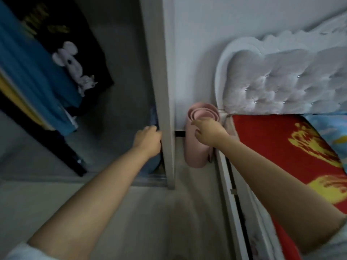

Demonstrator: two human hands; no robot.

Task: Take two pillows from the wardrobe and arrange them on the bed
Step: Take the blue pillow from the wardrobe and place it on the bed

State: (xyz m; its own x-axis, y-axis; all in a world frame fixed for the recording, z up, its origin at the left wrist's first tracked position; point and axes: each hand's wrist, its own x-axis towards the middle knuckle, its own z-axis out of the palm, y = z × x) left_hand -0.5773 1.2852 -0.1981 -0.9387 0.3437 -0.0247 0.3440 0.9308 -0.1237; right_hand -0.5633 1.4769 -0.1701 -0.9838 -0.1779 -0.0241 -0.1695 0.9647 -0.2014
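My left hand (148,139) reaches into the open wardrobe (120,76) low down, resting against a blue soft thing (151,165) at the wardrobe's bottom right corner. Its fingertips are hidden behind the white wardrobe side panel (167,102), so its grip is unclear. My right hand (208,133) hovers outside the wardrobe with fingers apart and curled, just in front of a rolled pink mat (197,152). The bed (281,147), at the right, carries a red blanket with yellow patterns.
Hanging clothes, a blue garment (28,72) and a black printed shirt (75,59), fill the wardrobe's left. The pink mat stands in the narrow gap between wardrobe and bed. A white tufted headboard (281,81) backs the bed; blue patterned bedding (330,128) lies at far right.
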